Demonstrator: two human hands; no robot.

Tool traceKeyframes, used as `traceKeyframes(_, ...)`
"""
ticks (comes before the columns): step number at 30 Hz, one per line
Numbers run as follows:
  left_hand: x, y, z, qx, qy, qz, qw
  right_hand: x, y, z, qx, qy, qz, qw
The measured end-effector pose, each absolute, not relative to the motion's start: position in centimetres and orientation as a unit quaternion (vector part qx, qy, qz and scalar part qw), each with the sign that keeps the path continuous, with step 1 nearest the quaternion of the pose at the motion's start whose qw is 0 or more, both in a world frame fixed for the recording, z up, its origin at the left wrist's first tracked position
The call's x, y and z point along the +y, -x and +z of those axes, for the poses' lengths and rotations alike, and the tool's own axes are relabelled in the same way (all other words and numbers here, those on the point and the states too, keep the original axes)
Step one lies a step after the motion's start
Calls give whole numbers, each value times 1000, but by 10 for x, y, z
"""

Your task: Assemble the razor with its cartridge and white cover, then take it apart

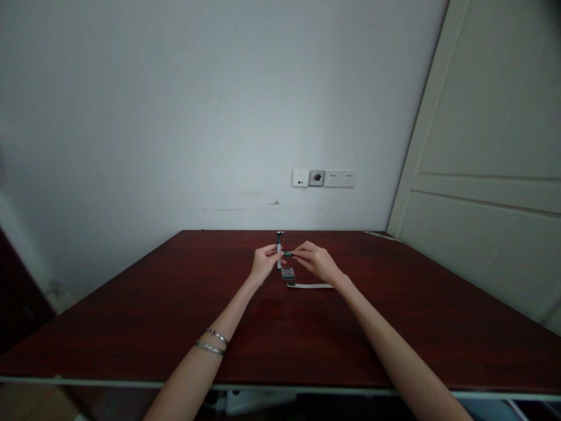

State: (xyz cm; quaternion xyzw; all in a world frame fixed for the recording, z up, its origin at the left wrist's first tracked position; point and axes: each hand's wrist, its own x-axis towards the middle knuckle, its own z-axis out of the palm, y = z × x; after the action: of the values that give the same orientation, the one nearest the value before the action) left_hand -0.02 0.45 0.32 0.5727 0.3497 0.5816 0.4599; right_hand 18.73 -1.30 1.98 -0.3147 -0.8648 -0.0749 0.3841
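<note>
My left hand (263,261) is closed around a razor (279,257) with a pale handle and a dark neck, held upright with its head at the top. Between the fingertips of my right hand (316,259) is a small, thin green piece (287,254), too small to name; its left end reaches the fingers of my left hand. Just below the hands, a small clear case (288,273) lies on the table. Nearer to me is a white toothbrush (311,286) with dark bristles at its left end, partly covered by my right wrist.
The dark red wooden table (153,304) meets a white wall (219,117) at the back. Wall sockets (339,179) sit above its far edge. A pale panelled door (491,175) stands along the right side.
</note>
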Motion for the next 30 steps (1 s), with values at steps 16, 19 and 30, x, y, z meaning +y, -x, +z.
traceKeyframes(16, 7, -1, -7, 387, -646, 540, 376, 18, -186, 28, -643, 422, 263, 583)
traceKeyframes(19, 5, -4, -13, 397, -689, 535, 284, 18, -180, 31, -644, 413, 265, 587)
traceKeyframes(30, -9, -13, -15, 465, -731, 486, 112, 20, -172, 33, -662, 396, 290, 566)
